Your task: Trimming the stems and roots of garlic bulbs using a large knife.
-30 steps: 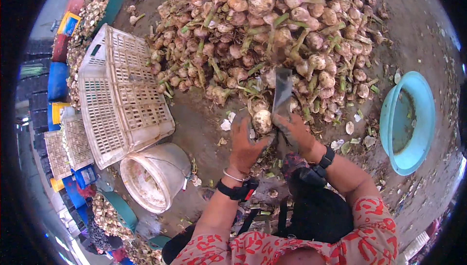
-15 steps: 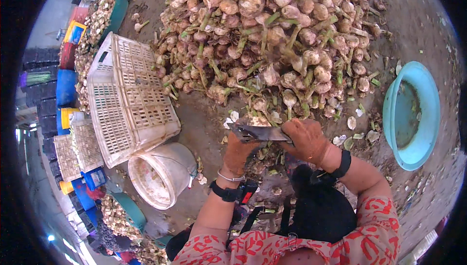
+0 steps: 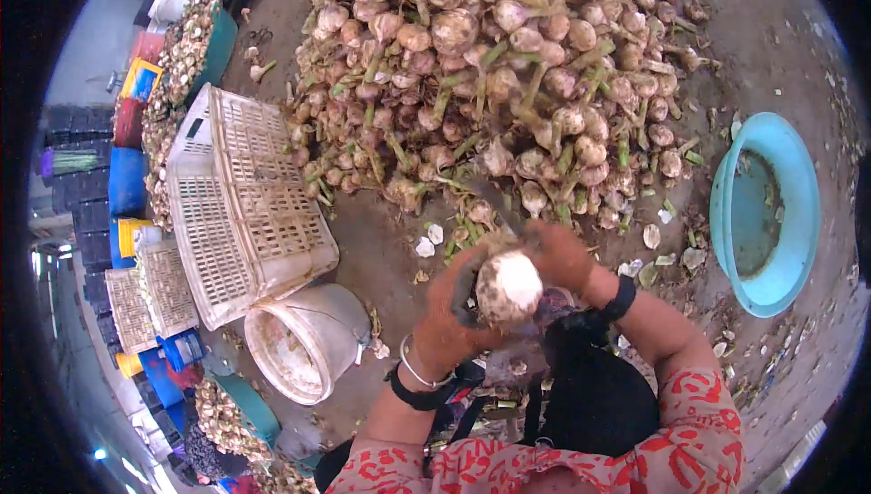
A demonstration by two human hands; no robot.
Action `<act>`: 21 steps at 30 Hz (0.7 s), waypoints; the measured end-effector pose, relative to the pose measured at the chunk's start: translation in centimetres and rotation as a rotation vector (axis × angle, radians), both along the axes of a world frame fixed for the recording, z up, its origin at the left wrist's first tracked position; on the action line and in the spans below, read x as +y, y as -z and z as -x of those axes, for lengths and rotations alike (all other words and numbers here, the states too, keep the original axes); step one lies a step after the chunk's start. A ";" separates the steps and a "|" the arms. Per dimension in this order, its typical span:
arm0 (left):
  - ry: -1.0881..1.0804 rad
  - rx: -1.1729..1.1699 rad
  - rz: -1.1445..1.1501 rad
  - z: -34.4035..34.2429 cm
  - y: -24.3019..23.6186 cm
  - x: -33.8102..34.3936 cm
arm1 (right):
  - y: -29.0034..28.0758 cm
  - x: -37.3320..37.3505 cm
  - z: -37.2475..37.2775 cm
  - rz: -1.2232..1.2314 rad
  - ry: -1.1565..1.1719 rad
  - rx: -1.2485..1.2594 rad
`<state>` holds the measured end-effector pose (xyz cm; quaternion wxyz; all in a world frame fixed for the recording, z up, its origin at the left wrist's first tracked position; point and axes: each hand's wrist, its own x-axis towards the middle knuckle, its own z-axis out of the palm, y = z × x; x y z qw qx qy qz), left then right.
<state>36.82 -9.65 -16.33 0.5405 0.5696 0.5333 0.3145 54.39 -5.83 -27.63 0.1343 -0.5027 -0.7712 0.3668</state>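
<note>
My left hand (image 3: 445, 313), orange-brown up to the wrist as if gloved, is closed around a large garlic bulb (image 3: 510, 287). A bare white face of the bulb is turned up, while dirt and roots cling to its sides. Just right of the bulb, my right hand (image 3: 564, 263) is closed on a knife, its handle hidden in the fingers. The dark knife blade (image 3: 504, 208) points up and away, smeared by motion. Ahead of both hands lies a big heap of garlic bulbs (image 3: 472, 86) with their stems on.
At left stand a white slatted plastic crate (image 3: 259, 190) and a tipped white bucket (image 3: 340, 317). A turquoise basin (image 3: 798, 222) sits at right. Peel and stem scraps (image 3: 694, 258) litter the floor. Farther left are more garlic piles (image 3: 189, 58) and a blue barrel (image 3: 125, 181).
My left hand has rolled the bulb so its white face shows on top. The knife has swung from lying across the bulb to pointing away from me.
</note>
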 end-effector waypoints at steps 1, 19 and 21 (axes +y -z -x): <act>-0.045 0.005 -0.043 0.0 0.8 0.4 | -0.6 1.5 -0.4 0.309 0.130 0.383; -0.560 -0.756 -0.018 11.3 3.1 1.3 | 1.1 1.1 -2.4 0.156 -0.030 -0.035; -0.723 -0.508 -0.245 16.4 -3.6 1.6 | 0.4 0.8 -2.3 0.143 0.048 0.048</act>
